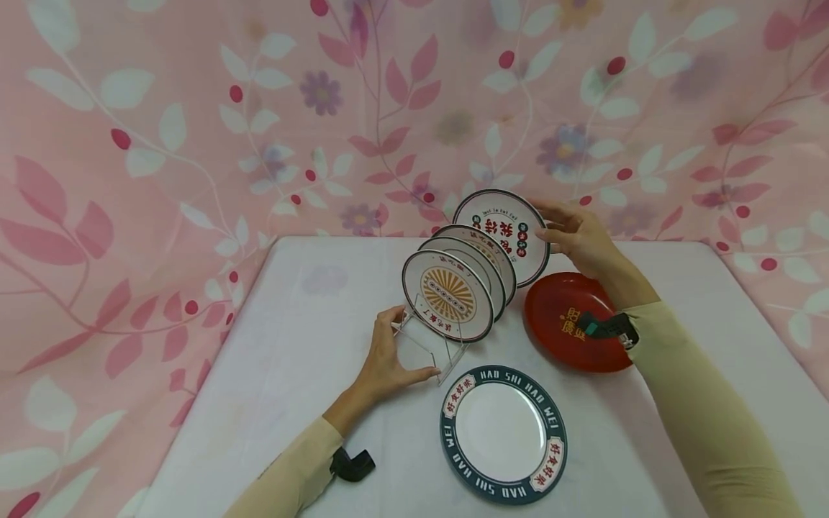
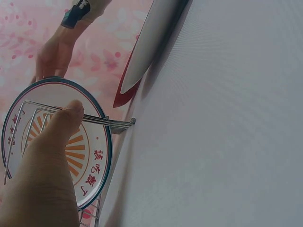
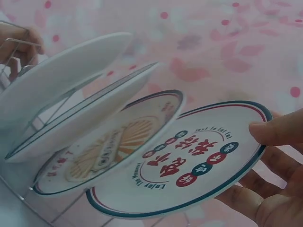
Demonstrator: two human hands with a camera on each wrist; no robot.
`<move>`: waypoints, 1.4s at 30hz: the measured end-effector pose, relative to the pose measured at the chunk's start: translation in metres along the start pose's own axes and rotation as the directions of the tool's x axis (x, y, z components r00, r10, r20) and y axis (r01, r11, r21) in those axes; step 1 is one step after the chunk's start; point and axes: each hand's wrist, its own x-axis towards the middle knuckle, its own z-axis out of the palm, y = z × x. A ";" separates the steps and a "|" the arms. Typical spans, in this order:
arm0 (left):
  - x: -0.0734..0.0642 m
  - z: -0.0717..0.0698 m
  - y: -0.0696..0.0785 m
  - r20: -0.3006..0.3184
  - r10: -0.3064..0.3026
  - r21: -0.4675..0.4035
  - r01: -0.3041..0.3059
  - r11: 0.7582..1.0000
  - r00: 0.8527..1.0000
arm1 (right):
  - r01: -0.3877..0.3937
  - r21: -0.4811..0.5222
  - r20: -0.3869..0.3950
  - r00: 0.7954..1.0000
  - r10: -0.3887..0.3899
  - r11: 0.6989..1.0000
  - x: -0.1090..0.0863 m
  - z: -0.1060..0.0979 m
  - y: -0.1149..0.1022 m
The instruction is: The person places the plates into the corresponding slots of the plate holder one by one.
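Note:
A wire dish rack [image 2: 109, 122] stands on the white table with several plates upright in a row. My left hand [image 1: 382, 360] grips its near end, thumb on one side and fingers on the other. The foremost plate [image 1: 447, 295] carries an orange sunburst print. At the far end of the row, my right hand [image 1: 586, 241] pinches a white plate [image 3: 203, 156] by its edge, thumb on the printed face and fingers behind. This plate has red characters and a dark rim, and its lower edge is by the rack's wires.
A red plate [image 1: 547, 334] with gold characters lies right of the rack, beneath the right forearm. Nearer the front, a plate with a wide blue-green lettered rim [image 1: 450, 432] lies flat. Pink floral cloth [image 1: 194, 108] hangs behind the table [image 1: 272, 345].

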 end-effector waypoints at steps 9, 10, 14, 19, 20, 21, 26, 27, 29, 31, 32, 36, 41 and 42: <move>0.001 -0.001 0.001 0.013 -0.009 -0.012 0.009 1.000 1.000 | -0.072 -0.147 0.013 0.997 0.074 0.987 0.003 0.014 0.027; 0.001 -0.001 0.001 0.015 -0.010 -0.011 0.010 1.000 1.000 | -0.076 -0.137 0.012 0.997 0.078 0.988 0.003 0.014 0.029; 0.002 0.000 0.002 0.014 -0.011 -0.005 0.011 1.000 1.000 | -0.093 -0.098 -0.003 0.996 0.093 0.991 0.005 0.015 0.033; 0.001 0.001 0.002 0.015 -0.013 -0.003 0.013 1.000 1.000 | -0.130 -0.076 -0.020 0.991 0.129 0.989 0.007 0.017 0.038; 0.001 0.001 0.002 0.016 -0.015 -0.004 0.015 1.000 1.000 | -0.137 -0.076 -0.022 0.991 0.136 0.988 0.007 0.017 0.039; 0.001 0.001 0.003 0.017 -0.015 -0.002 0.015 1.000 1.000 | -0.142 -0.083 -0.023 0.990 0.141 0.986 0.007 0.017 0.040; 0.001 0.000 0.001 0.011 -0.013 0.005 0.013 1.000 1.000 | -0.156 -0.075 -0.016 0.988 0.155 0.985 0.009 0.018 0.045; 0.001 0.000 0.000 0.008 -0.012 0.005 0.012 1.000 1.000 | -0.158 -0.052 -0.001 0.987 0.158 0.986 0.008 0.018 0.045; 0.001 0.000 0.000 0.003 -0.006 0.000 0.006 1.000 1.000 | -0.165 -0.043 0.011 0.986 0.166 0.985 0.008 0.018 0.045; 0.001 0.000 0.000 -0.002 -0.004 -0.007 0.004 1.000 1.000 | -0.174 -0.037 0.018 0.984 0.175 0.984 0.005 0.018 0.043; 0.001 0.000 0.000 -0.003 -0.003 -0.009 0.003 1.000 1.000 | -0.171 -0.034 0.021 0.985 0.172 0.985 0.004 0.017 0.042; -0.001 0.002 0.001 -0.008 -0.002 -0.019 0.002 1.000 1.000 | -0.100 -0.015 0.020 0.995 0.100 0.995 -0.007 0.012 0.038; 0.000 0.001 0.002 -0.013 0.000 -0.014 0.000 1.000 1.000 | 0.077 0.147 0.028 0.996 -0.082 0.986 -0.029 0.003 0.035; 0.001 0.001 0.002 -0.014 0.002 -0.013 -0.003 1.000 1.000 | 0.109 0.180 0.027 0.993 -0.116 0.978 -0.033 0.002 0.036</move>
